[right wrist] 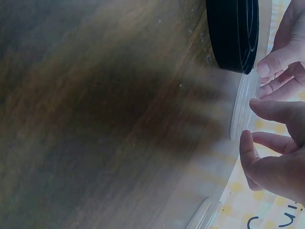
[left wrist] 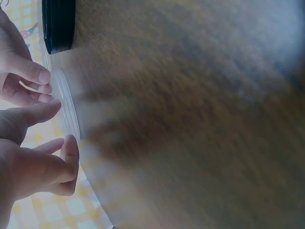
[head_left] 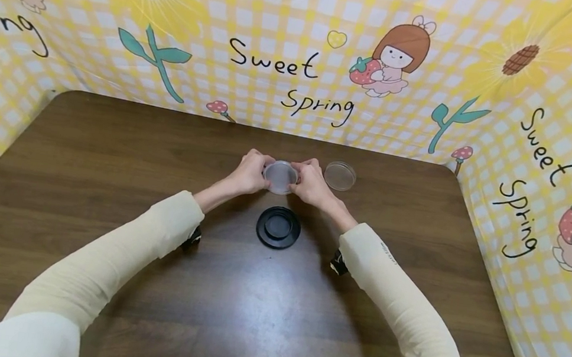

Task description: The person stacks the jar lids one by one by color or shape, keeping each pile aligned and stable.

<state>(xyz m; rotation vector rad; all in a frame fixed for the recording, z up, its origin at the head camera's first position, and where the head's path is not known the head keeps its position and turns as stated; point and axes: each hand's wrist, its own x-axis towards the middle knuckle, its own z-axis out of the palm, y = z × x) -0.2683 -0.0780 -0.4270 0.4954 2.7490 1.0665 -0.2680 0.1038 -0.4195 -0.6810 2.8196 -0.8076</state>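
Note:
A clear round petri dish (head_left: 280, 178) lies near the far side of the table between both hands. My left hand (head_left: 250, 173) holds its left edge between thumb and fingers; my right hand (head_left: 312, 183) holds its right edge the same way. From the side, the left wrist view shows the dish's thin layered rim (left wrist: 70, 107). Nearer me sits a black round disc (head_left: 278, 227) with a raised ring in its middle. Another clear petri dish (head_left: 340, 175) rests just right of my right hand.
The brown wooden table (head_left: 183, 320) has a yellow checked cloth (head_left: 284, 17) hanging as a wall along its back and both sides. Glare from a light falls on the table's middle.

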